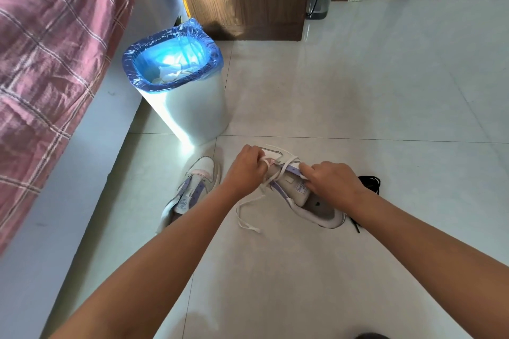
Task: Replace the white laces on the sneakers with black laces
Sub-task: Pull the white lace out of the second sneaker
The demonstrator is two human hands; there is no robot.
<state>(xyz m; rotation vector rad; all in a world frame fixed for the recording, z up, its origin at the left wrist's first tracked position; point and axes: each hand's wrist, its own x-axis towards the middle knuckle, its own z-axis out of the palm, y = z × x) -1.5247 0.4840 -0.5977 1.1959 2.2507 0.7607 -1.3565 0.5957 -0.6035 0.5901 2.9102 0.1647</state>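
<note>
Bin (190,115) and spare sneaker (190,190) crowd the held sneaker's (305,195) left; floor (385,91) beyond it is wide open.

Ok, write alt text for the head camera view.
Both hands work a white lace out of a white and lilac sneaker on the tiled floor: left hand pulling it, right hand at the eyelets. The other sneaker, laceless, lies left; black laces right; a blue-lined bin behind.

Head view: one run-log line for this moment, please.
stage: unlacing | left hand: pinches white lace | right hand: holds right sneaker | black laces: on floor
</note>
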